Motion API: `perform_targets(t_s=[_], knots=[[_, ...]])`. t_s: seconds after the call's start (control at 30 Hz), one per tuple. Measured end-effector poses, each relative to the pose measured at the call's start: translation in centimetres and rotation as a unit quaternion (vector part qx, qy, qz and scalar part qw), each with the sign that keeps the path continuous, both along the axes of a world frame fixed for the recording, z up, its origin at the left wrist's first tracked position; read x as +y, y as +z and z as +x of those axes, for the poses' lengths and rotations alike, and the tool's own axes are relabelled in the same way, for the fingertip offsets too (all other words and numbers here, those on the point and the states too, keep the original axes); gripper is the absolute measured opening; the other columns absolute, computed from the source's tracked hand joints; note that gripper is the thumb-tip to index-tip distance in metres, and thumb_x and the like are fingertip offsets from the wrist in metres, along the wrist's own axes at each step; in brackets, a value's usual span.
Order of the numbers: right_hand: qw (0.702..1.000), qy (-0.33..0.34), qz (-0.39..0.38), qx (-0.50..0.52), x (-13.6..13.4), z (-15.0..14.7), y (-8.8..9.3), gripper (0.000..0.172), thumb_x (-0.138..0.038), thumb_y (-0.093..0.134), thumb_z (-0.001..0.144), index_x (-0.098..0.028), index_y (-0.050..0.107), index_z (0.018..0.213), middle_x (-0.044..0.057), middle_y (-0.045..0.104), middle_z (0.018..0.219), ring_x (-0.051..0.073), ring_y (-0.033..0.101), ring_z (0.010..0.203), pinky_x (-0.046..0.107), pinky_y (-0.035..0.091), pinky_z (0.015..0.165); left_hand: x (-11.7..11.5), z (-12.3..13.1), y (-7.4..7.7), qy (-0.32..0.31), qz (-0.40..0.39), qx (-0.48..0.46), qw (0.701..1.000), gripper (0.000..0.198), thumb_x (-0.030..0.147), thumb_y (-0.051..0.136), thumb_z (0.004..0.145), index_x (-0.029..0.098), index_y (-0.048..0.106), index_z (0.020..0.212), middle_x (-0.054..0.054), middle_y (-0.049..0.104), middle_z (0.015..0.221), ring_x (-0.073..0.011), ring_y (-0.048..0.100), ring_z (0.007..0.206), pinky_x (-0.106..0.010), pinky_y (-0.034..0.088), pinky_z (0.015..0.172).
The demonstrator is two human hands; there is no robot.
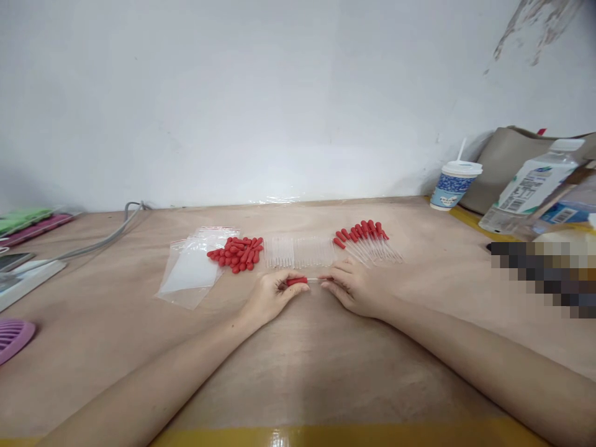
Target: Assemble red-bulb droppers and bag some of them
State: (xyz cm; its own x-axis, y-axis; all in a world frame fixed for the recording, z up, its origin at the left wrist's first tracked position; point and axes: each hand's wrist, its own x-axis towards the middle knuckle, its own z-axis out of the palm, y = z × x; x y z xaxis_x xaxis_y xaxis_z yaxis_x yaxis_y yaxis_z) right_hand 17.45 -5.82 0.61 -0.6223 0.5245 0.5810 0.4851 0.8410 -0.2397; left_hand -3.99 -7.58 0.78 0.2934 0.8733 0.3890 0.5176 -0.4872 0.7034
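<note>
My left hand [274,292] is closed around a red rubber dropper bulb [297,281]. A thin clear dropper tube [314,279] meets the bulb's open end, and my right hand [351,287] pinches its other end. Behind my left hand lies a pile of loose red bulbs [237,253]. Clear tubes [300,250] lie side by side in a row just beyond both hands. Past my right hand are several droppers [367,239], each a red bulb on a clear tube.
Clear zip bags [190,267] lie left of the bulb pile. A paper cup [454,186], a plastic bottle [531,186] and a grey bag [493,161] stand at the back right. On the left are a cable [107,239], a white power strip [32,282] and a purple slatted object [13,340].
</note>
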Motion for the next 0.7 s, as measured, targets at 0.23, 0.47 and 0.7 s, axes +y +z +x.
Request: perform_targets(t_s=[0.23,0.47,0.7], knots=[[1.0,-0.02,0.011,0.008,0.1,0.4,-0.6,0.018,-0.026,0.044,0.089,-0.017,0.058,0.083,0.004,0.058,0.073,0.015,0.051,0.068,0.027,0.039,0.063,0.1,0.0,0.1,-0.02,-0.031,0.013,0.999,0.019,0.032,0.061,0.079,0.016,0.068,0.086,-0.002,0.07,0.078,-0.0142,0.063,0.067,-0.024,0.05,0.061],[0.999,0.017,0.041,-0.005,0.5,0.0,-0.9,0.021,-0.023,0.038,0.09,-0.017,0.057,0.084,0.004,0.06,0.072,0.015,0.05,0.066,0.031,0.036,0.069,0.0,0.1,0.0,-0.036,-0.057,-0.02,0.998,0.018,0.03,0.063,0.076,0.014,0.068,0.084,-0.003,0.069,0.071,-0.0145,0.063,0.063,-0.025,0.051,0.059],[0.998,0.011,0.043,-0.05,0.0,-0.7,-0.5,0.031,-0.024,0.031,0.092,-0.017,0.058,0.078,0.005,0.058,0.066,0.015,0.046,0.058,0.032,0.033,0.067,-0.1,0.2,-0.1,-0.05,-0.018,-0.017,0.998,0.015,0.026,0.066,0.073,0.015,0.068,0.082,-0.004,0.071,0.077,-0.0153,0.065,0.068,-0.025,0.053,0.062]])
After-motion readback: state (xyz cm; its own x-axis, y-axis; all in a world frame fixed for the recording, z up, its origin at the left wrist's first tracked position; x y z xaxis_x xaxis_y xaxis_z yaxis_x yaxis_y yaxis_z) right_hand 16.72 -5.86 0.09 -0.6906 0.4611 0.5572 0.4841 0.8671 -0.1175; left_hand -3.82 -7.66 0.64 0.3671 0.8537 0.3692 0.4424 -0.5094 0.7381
